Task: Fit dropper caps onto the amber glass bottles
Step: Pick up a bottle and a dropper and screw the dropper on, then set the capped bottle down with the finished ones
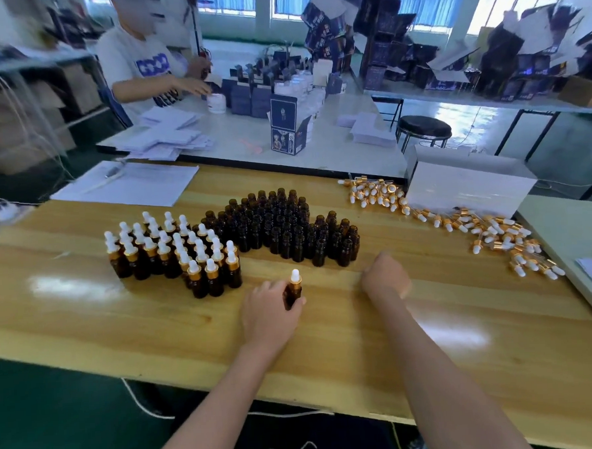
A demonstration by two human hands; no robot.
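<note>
My left hand grips an amber bottle that stands on the wooden table and wears a gold dropper cap with a white bulb. To its left stands a group of several capped bottles. Behind it is a block of several uncapped amber bottles. My right hand hovers over the table to the right of the held bottle, blurred, fingers curled and holding nothing that I can see. Loose dropper caps lie scattered at the right.
A white box stands at the back right beside the caps. Paper sheets lie at the back left. Another person works at the far table among dark cartons. A black stool stands between the tables.
</note>
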